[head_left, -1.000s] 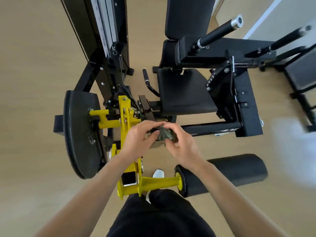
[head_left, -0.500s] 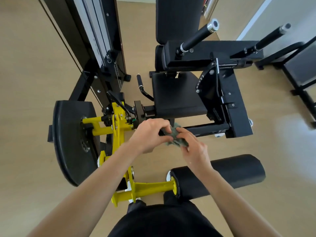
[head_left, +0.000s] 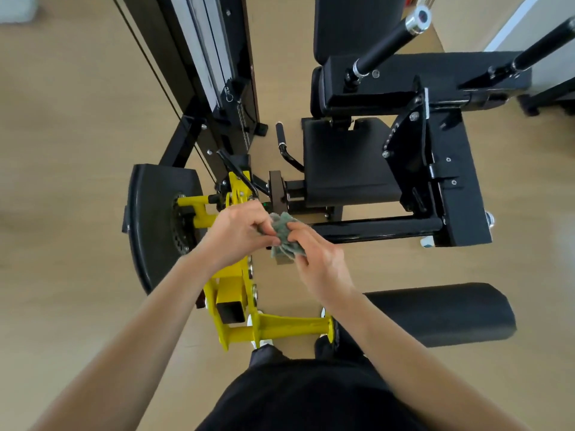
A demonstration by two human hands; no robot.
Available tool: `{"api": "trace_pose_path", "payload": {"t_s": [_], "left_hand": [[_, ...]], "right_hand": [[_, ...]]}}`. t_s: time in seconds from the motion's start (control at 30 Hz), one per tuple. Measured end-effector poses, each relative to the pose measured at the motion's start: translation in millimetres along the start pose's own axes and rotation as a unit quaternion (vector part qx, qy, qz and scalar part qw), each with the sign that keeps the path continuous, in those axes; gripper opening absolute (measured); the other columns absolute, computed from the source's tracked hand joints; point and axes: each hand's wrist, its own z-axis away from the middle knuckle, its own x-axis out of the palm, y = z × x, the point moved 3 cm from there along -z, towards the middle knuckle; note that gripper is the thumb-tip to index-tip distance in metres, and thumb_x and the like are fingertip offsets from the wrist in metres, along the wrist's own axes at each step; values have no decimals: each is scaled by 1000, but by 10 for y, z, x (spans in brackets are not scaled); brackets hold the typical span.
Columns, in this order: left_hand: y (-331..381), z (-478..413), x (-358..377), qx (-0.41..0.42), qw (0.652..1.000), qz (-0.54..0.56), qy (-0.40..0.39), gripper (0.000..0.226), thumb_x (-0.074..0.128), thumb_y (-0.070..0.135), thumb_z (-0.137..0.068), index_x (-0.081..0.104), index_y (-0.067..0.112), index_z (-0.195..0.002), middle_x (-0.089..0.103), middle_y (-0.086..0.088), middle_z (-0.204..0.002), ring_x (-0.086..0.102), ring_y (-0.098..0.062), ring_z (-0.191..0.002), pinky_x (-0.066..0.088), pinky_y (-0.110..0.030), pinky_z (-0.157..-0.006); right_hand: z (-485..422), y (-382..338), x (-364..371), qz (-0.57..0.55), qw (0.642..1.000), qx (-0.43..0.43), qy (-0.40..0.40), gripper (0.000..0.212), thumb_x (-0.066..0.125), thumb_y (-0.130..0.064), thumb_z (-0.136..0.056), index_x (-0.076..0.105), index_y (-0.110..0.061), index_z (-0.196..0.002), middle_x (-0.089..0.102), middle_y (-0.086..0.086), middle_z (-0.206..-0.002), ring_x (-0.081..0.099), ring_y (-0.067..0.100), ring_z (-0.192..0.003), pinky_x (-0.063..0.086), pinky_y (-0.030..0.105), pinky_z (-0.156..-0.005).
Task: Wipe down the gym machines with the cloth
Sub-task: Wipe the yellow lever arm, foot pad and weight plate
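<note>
both hands (head_left: 239, 233) (head_left: 320, 259) grip the cloth (head_left: 282, 234).

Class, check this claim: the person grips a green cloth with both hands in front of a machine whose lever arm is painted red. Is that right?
Not quite: the lever arm is yellow, not red, as the head view shows. The rest stands: left hand and right hand both grip the green cloth.
</note>
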Motion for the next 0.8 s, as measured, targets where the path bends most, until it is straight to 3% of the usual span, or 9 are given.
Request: {"api": "trace_pose_path", "payload": {"t_s": [0.07, 0.17, 0.23, 0.3, 0.4, 0.5, 0.67, 0.8], "left_hand": [[-27, 186, -7, 2, 999, -6, 47, 17, 88, 17, -78, 72, 15, -74, 63, 5, -81, 62, -10, -78, 54, -33, -70], [-47, 538, 164, -45, 991, 31, 124, 15, 87, 14, -79, 72, 17, -79, 63, 9, -82, 63, -11, -74, 54, -25, -66], [-25, 763, 419, -113, 978, 80, 157, 18, 85, 17, -81, 70, 26, -84, 66, 13, -82, 66, -10, -75, 52, -16, -64], [31, 917, 750, -208, 952, 146, 169, 25, 84, 17, -83, 67, 35, -92, 70, 19, -87, 68, -6, -77, 53, -15, -62], [38, 1009, 1225, -366, 857, 306, 194, 28, 80, 16, -87, 66, 22, -111, 73, 7, -94, 73, -11, -82, 62, -29, -70], [46, 937, 1504, -446, 729, 453, 254, 18, 77, 13, -90, 69, 12, -107, 75, -10, -99, 74, -21, -89, 61, -31, -77], [121, 691, 1598, -424, 572, 575, 404, 18, 78, 6, -88, 69, 10, -103, 77, -1, -92, 76, -15, -90, 59, -25, -77], [105, 562, 1694, -409, 474, 643, 441, 25, 78, 1, -86, 68, 6, -109, 76, -11, -105, 75, -22, -99, 58, -26, -80]], "right_hand": [[-25, -60, 62, -25, 1000, -9, 3, 24, 72, 5, -83, 71, 0, -107, 70, 14, -124, 69, 22, -110, 57, 25, -93], [78, -60, 69, -78, 997, -13, 14, 22, 74, 7, -80, 75, 0, -101, 72, 9, -120, 67, 11, -112, 53, 22, -99], [239, 22, 57, -122, 991, 58, 6, 26, 72, 6, -82, 76, -5, -105, 72, -4, -115, 66, 0, -108, 55, 21, -94], [410, 148, 77, -172, 968, 181, -23, 27, 69, 3, -84, 76, -15, -103, 72, -15, -107, 67, 0, -102, 57, 22, -85], [601, 391, 173, -238, 905, 349, -48, 20, 70, 0, -86, 73, -18, -95, 71, -3, -99, 70, 15, -95, 61, 34, -81], [714, 562, 265, -321, 819, 474, -28, 13, 70, 0, -90, 72, -13, -88, 72, 7, -95, 74, 29, -92, 63, 37, -75], [567, 606, 453, -441, 710, 547, -43, 7, 66, -11, -96, 68, -14, -90, 76, 13, -101, 76, 29, -93, 59, 34, -72], [347, 583, 539, -540, 631, 557, -21, 11, 59, 1, -96, 63, -8, -93, 75, 17, -104, 75, 31, -93, 61, 37, -74]]}}
